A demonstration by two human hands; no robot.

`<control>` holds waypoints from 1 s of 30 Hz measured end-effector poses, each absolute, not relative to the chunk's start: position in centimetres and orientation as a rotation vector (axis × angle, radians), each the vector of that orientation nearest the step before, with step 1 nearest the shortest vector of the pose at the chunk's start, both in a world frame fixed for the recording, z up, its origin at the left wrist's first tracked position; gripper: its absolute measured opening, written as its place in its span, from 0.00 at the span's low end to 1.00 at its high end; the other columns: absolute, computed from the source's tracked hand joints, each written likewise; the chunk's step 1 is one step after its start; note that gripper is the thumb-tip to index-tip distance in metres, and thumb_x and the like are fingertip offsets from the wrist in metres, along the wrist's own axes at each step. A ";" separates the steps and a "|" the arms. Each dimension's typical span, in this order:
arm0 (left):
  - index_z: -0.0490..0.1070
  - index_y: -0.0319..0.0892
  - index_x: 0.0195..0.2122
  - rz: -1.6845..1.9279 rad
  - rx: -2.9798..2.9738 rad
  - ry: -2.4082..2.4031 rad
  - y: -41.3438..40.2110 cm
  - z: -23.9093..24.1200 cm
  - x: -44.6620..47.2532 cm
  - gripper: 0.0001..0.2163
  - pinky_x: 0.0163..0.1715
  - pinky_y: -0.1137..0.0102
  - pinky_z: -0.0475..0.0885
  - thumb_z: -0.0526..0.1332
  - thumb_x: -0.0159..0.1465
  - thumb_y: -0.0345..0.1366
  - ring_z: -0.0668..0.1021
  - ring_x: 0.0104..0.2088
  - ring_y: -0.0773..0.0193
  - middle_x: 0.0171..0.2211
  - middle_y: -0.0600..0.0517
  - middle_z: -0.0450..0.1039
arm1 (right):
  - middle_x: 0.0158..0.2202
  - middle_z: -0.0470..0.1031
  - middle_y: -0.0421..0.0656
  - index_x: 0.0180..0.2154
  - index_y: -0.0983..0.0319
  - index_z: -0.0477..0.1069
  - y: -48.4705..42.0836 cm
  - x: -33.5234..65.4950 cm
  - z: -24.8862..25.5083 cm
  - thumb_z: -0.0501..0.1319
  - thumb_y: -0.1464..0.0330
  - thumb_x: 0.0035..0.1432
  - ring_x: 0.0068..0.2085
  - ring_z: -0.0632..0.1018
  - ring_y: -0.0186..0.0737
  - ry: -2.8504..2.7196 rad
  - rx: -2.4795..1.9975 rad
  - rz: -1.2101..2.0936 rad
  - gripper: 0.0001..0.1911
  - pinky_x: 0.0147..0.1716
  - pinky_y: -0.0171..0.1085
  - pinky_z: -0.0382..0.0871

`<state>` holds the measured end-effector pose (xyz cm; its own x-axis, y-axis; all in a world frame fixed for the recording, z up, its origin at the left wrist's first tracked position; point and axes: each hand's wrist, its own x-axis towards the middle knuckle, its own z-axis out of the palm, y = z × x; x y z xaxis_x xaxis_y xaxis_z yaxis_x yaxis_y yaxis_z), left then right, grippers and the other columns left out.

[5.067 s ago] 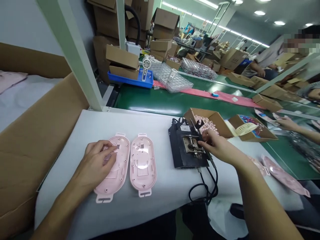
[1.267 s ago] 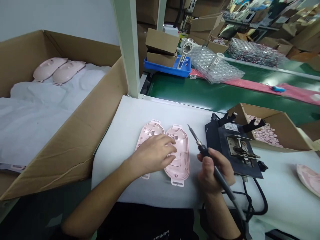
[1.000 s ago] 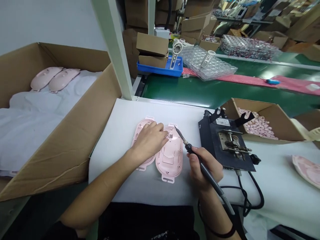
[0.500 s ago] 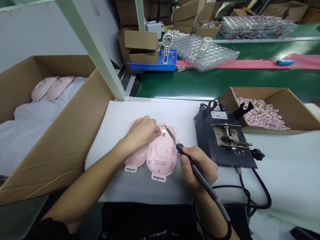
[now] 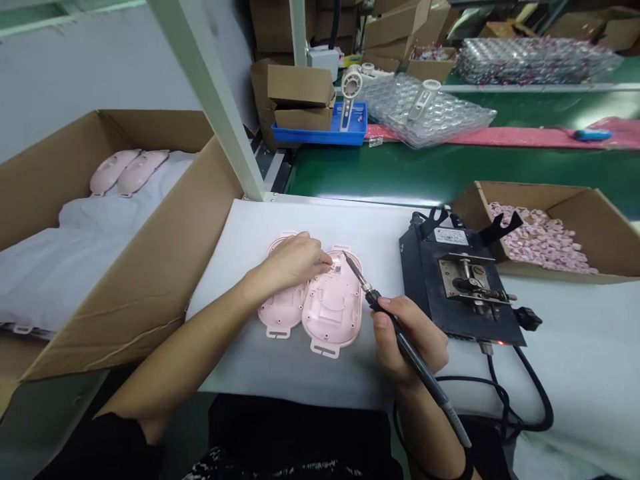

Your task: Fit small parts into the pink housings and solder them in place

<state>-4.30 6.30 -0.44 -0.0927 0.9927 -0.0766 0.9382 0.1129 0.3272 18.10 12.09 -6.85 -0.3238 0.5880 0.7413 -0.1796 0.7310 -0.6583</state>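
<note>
Two pink plastic shell halves lie side by side on the white work surface, insides up. My left hand (image 5: 295, 261) reaches over the top of the left shell (image 5: 283, 310). Its fingertips are pinched at the upper left of the right shell (image 5: 333, 303), beside a small dark slot; whatever is between them is too small to make out. My right hand (image 5: 413, 337) grips a soldering iron (image 5: 400, 333) by its dark handle. The iron's tip points up and left, over the top of the right shell; whether it touches the plastic I cannot tell.
A black soldering station (image 5: 463, 280) with cables stands at right. Behind it is a cardboard box (image 5: 565, 273) of small pink parts. A large carton (image 5: 145, 260) at left holds pink shells on white sheeting. Beyond lie a green conveyor (image 5: 380, 170) and a blue tray (image 5: 320, 137).
The whole view has shifted, so everything appears slightly further right. Both hands and the iron keep nearly the same places over the shells. A red light now shows on the station's front edge.
</note>
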 end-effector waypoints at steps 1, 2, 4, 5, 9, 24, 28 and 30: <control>0.83 0.52 0.41 0.298 1.920 2.103 5.9 -0.3 -4.4 0.09 0.38 0.63 0.66 0.61 0.70 0.36 0.73 0.38 0.56 0.30 0.52 0.75 | 0.33 0.78 0.41 0.48 0.59 0.76 11.9 18.2 -7.1 0.65 0.75 0.58 0.28 0.78 0.37 -1.722 -0.364 0.791 0.15 0.26 0.37 0.73; 0.82 0.51 0.44 0.338 1.927 2.099 5.2 -0.2 -4.6 0.10 0.40 0.63 0.67 0.59 0.71 0.36 0.74 0.39 0.57 0.32 0.52 0.76 | 0.33 0.78 0.41 0.48 0.59 0.75 11.8 18.3 -7.3 0.66 0.74 0.58 0.27 0.78 0.36 -1.692 -0.410 0.788 0.16 0.25 0.36 0.74; 0.78 0.49 0.52 0.511 1.894 2.157 3.2 -0.3 -5.3 0.12 0.44 0.63 0.70 0.57 0.73 0.37 0.75 0.42 0.59 0.38 0.52 0.78 | 0.36 0.78 0.42 0.50 0.60 0.74 11.6 18.4 -7.6 0.68 0.72 0.56 0.28 0.79 0.37 -1.622 -0.484 0.800 0.19 0.25 0.36 0.76; 0.77 0.47 0.53 0.629 1.854 2.226 2.0 -0.6 -5.8 0.13 0.45 0.63 0.71 0.57 0.73 0.38 0.76 0.43 0.59 0.40 0.51 0.78 | 0.37 0.77 0.42 0.49 0.61 0.74 11.6 18.5 -7.6 0.69 0.72 0.55 0.29 0.80 0.37 -1.603 -0.498 0.813 0.18 0.26 0.36 0.76; 0.79 0.44 0.48 0.960 1.614 2.519 -2.5 -2.6 -8.3 0.11 0.51 0.59 0.72 0.61 0.70 0.39 0.76 0.48 0.56 0.46 0.49 0.77 | 0.31 0.76 0.40 0.42 0.62 0.73 12.1 17.8 -6.4 0.67 0.74 0.57 0.29 0.80 0.39 -1.625 -0.340 0.922 0.10 0.26 0.37 0.76; 0.81 0.45 0.43 1.141 1.548 2.293 -3.6 -4.9 -9.5 0.06 0.48 0.61 0.73 0.65 0.67 0.33 0.76 0.44 0.59 0.39 0.52 0.79 | 0.23 0.74 0.35 0.29 0.61 0.73 13.4 9.5 -3.0 0.68 0.78 0.53 0.23 0.75 0.34 -2.098 -0.217 0.743 0.08 0.21 0.34 0.71; 0.82 0.47 0.42 1.087 1.524 2.347 -3.2 -5.3 -9.3 0.07 0.44 0.62 0.72 0.65 0.66 0.33 0.74 0.43 0.58 0.36 0.51 0.76 | 0.22 0.72 0.35 0.30 0.60 0.72 12.9 8.9 -3.0 0.67 0.80 0.51 0.22 0.75 0.35 -2.136 -0.144 0.805 0.10 0.20 0.34 0.72; 0.82 0.47 0.42 1.076 1.511 2.350 -3.0 -5.4 -9.2 0.07 0.44 0.62 0.71 0.65 0.66 0.33 0.73 0.42 0.58 0.36 0.51 0.75 | 0.22 0.71 0.35 0.29 0.59 0.71 12.7 8.7 -3.0 0.66 0.78 0.54 0.22 0.74 0.34 -2.176 -0.155 0.807 0.09 0.19 0.34 0.71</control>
